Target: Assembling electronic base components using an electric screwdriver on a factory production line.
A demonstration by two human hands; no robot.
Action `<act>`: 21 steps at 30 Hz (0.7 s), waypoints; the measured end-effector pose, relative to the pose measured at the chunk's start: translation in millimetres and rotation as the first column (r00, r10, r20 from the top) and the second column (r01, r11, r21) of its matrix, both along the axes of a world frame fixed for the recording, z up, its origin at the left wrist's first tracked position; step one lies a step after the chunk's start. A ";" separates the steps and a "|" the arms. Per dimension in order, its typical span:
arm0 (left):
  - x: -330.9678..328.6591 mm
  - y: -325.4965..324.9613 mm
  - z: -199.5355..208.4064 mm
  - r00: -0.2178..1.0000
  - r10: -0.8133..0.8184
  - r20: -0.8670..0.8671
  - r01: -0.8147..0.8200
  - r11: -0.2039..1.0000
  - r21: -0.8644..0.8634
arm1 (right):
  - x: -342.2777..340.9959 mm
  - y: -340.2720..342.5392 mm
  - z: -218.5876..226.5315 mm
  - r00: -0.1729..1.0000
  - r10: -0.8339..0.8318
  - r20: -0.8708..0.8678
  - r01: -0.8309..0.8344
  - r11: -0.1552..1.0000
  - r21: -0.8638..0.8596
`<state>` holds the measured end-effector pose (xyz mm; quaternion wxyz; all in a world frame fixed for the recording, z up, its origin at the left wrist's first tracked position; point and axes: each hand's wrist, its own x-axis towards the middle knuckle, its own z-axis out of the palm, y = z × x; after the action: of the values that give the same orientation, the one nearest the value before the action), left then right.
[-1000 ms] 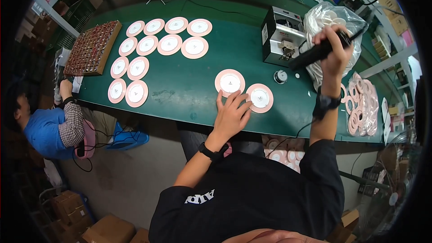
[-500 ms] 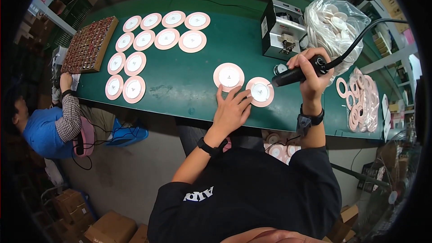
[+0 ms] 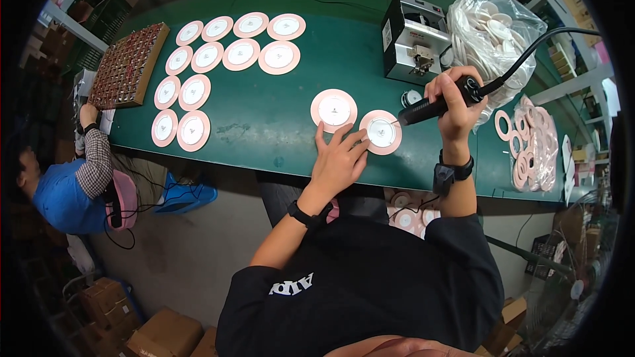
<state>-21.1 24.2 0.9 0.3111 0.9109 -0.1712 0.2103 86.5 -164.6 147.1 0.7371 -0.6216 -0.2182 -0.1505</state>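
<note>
My right hand [image 3: 456,104] is wrapped round a black corded electric screwdriver [image 3: 423,112]. The tool tilts down to the left, its thin tip at the upper right of a pink-rimmed white disc [image 3: 381,133]; whether it touches cannot be made out. Fingers spread, my left hand [image 3: 340,162] rests palm down at the table's near edge. Its fingertips lie on the left edge of that disc and on the lower edge of a second pink-rimmed disc [image 3: 334,111] beside it.
Several finished-looking pink-rimmed discs [image 3: 240,54] lie in rows at left. A black-and-silver machine [image 3: 415,38], a small reel [image 3: 411,98], a bag of white discs [image 3: 493,30] and bagged pink rings [image 3: 534,149] stand at right. A gridded tray [image 3: 129,65] is near a seated co-worker [image 3: 73,182].
The screwdriver has shifted very slightly left and its tip sits closer over the disc. My left hand has barely moved. The whole view has drifted a little.
</note>
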 end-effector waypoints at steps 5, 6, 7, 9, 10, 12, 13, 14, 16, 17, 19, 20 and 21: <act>-0.6 -0.1 -1.2 1.000 0.000 0.003 0.000 1.000 -0.005 | 0.0 -3.6 -3.3 1.000 -0.021 0.004 0.021 0.999 0.032; -0.5 0.0 -0.8 1.000 0.001 0.004 -0.001 1.000 -0.004 | 0.9 -5.0 -2.2 1.000 -0.019 0.006 0.019 0.999 0.032; -0.5 0.2 -0.5 1.000 0.003 0.005 -0.003 1.000 -0.002 | 2.5 -5.6 1.6 0.999 -0.040 0.021 0.040 0.999 0.021; -2.7 1.6 -1.9 1.000 0.009 0.004 -0.009 1.000 0.004 | 5.9 -3.7 10.2 0.996 -0.076 0.044 0.076 0.997 0.006; -1.6 1.5 -2.3 1.000 0.010 0.006 -0.010 1.000 0.006 | 13.5 -7.6 16.7 0.997 -0.069 0.046 0.069 0.998 0.008; -2.8 0.6 -1.9 1.000 0.012 0.006 -0.012 1.000 0.008 | 34.7 -20.7 34.9 0.976 -0.183 0.115 0.181 0.983 0.023; -2.6 0.0 -1.6 1.000 0.011 -0.001 -0.011 1.000 0.009 | 44.0 -20.9 48.4 0.963 -0.226 0.145 0.222 0.974 0.040; -2.5 -0.3 -1.3 1.000 0.010 -0.008 -0.009 1.000 0.010 | 53.9 -20.2 59.3 0.947 -0.269 0.175 0.263 0.963 0.057; -0.8 0.5 -2.3 1.000 0.008 -0.009 -0.008 1.000 0.016 | 77.3 -20.3 66.7 0.934 -0.283 0.220 0.273 0.959 0.072; -0.7 0.2 -3.3 1.000 0.008 -0.007 -0.008 1.000 0.017 | 88.4 -21.3 69.6 0.918 -0.298 0.263 0.286 0.955 0.084; -0.9 -0.8 -4.5 1.000 0.011 -0.009 -0.011 1.000 0.012 | 108.6 -21.9 69.1 0.900 -0.311 0.305 0.298 0.950 0.091; -1.0 -1.0 -3.3 1.000 0.007 -0.011 -0.007 1.000 0.009 | 116.6 -22.3 62.0 0.925 -0.278 0.259 0.269 0.961 0.069; -0.4 -0.9 -1.9 1.000 0.003 -0.003 -0.003 1.000 -0.001 | 122.3 -23.4 54.5 0.946 -0.246 0.212 0.241 0.969 0.049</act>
<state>-21.5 23.3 -1.1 0.3113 0.9114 -0.1693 0.2093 208.8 -187.9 201.6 0.6918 -0.6153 -0.2170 -0.3095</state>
